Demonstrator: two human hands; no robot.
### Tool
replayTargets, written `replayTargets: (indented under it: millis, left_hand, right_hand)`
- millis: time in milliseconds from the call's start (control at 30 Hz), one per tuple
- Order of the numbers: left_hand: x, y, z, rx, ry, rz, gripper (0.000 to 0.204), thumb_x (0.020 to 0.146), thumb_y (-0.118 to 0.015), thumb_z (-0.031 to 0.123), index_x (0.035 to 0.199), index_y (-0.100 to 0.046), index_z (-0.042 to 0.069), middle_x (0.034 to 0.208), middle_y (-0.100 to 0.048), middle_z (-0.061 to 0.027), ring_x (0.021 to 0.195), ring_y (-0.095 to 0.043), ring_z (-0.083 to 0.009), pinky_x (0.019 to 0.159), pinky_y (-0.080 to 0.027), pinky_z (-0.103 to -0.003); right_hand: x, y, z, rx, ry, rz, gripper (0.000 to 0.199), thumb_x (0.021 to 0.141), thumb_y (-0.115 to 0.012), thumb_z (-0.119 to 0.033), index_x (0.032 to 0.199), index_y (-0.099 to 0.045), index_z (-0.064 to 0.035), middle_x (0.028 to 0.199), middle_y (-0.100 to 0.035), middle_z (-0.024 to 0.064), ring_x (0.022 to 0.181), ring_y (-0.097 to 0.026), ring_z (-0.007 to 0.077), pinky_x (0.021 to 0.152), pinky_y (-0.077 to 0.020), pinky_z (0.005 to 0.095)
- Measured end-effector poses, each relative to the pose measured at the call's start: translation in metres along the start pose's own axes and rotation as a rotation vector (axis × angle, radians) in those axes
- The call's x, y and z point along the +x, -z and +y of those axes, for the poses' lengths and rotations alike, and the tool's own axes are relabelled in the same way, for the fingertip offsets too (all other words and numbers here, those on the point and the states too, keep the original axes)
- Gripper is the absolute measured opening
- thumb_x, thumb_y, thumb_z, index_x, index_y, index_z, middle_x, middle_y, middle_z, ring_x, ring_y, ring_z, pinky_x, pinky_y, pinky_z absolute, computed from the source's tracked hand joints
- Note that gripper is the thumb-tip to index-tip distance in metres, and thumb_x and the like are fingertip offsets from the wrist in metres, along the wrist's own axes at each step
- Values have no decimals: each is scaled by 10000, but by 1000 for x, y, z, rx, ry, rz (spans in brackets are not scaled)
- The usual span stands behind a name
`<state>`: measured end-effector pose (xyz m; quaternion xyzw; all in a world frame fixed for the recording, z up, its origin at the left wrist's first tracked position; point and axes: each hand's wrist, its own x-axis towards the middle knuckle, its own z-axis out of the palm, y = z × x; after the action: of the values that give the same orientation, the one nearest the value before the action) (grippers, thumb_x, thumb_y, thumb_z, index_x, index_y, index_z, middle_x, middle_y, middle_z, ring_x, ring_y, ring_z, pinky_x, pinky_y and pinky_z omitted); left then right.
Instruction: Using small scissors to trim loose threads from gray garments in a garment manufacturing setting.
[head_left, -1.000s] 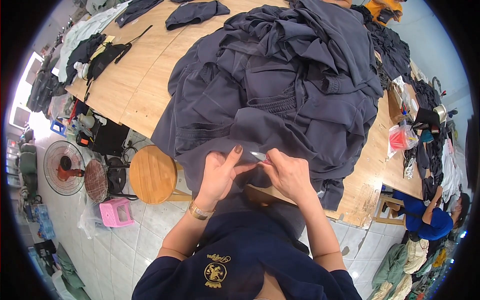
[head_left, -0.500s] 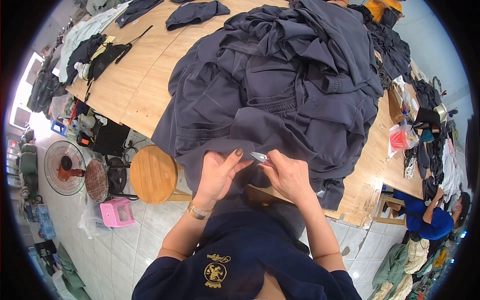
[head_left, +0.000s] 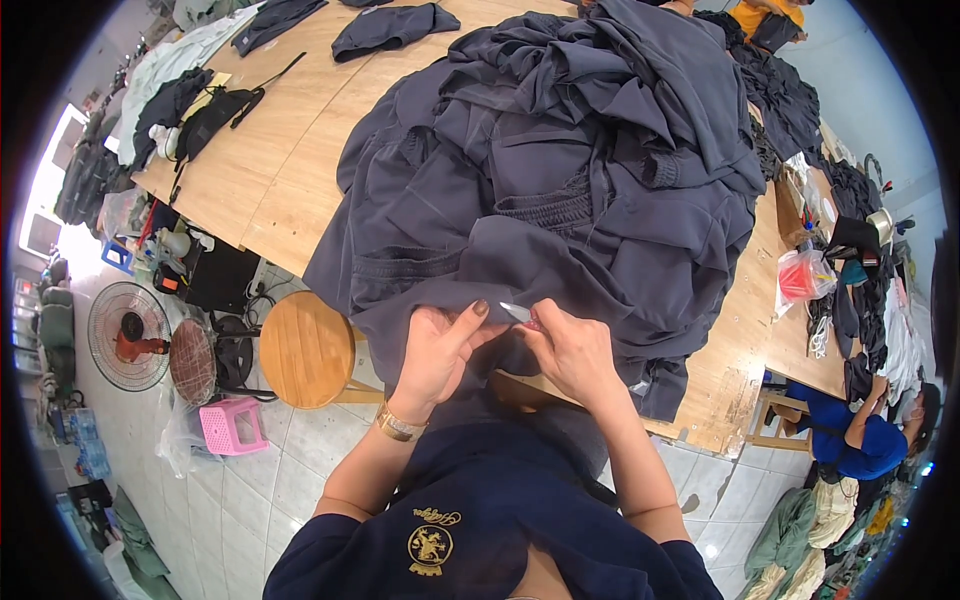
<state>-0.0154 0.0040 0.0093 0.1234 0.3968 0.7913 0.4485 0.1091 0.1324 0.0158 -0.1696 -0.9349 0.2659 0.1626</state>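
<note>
A big heap of dark grey garments [head_left: 640, 240] with elastic gathers lies in front of me on the table. My left hand [head_left: 437, 352] pinches the near edge of one garment between thumb and fingers. Closed around a small pair of thread snips [head_left: 516, 312] is my right hand [head_left: 570, 348], its fingers hiding most of the handle. The snips' silvery blades point left, close to the left fingertips and over the cloth. Any thread at the tips is too fine to make out.
The wooden table [head_left: 290, 150] carries more dark garments [head_left: 395, 30] at its far side. To the left stand a round wooden stool [head_left: 307, 349], a fan [head_left: 130, 335] and a pink plastic stool [head_left: 233, 427]. A person in blue [head_left: 860, 440] sits at the right; another in orange [head_left: 765, 18] is at the far right.
My right hand has shifted very slightly left with the snips, and the blades look closer together. My left hand keeps its pinch on the garment, nearly still.
</note>
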Motion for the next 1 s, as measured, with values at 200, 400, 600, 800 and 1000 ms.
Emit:
replayTargets:
  millis: [200,400,600,800,1000]
  left_hand:
    - [1,-1,-2,14,-16,33,221,946,-501,80,1108,-553,-61,1083,-624,-138,995,-619,-214,890,-519,-375]
    - [2,-2,-5,-17,-35,69,225,927,-542,71,1114,-538,-54,1083,-610,-132,987,-607,-207,873,-512,-383]
    - [3,-3,-6,3,-80,30,225,958,-493,108,1110,-560,-43,1086,-627,-137,991,-619,-206,876,-519,-362]
    - [3,-3,-8,5,-95,72,203,937,-539,97,1085,-560,-40,1068,-623,-130,974,-614,-210,874,-503,-362]
    - [1,-5,-9,22,-126,75,188,933,-542,85,1065,-568,-47,1049,-628,-134,967,-616,-211,876,-497,-354]
  right_hand:
    - [0,-12,1,666,-211,157,234,890,-627,-189,871,-462,-24,573,-442,60,513,-374,91,483,-332,257]
    - [5,-13,-9,595,-256,142,263,882,-643,-224,881,-475,-21,577,-467,55,492,-394,111,478,-343,264]
    - [0,-12,-2,138,-90,179,283,865,-629,-313,896,-515,-55,654,-611,91,539,-600,270,456,-426,345]
    - [-3,-6,-3,24,-65,153,274,844,-652,-284,923,-536,-48,655,-625,94,539,-613,267,492,-451,339]
    - [-3,-4,-4,-5,-58,144,275,841,-656,-291,916,-539,-54,628,-616,75,527,-611,248,472,-438,329]
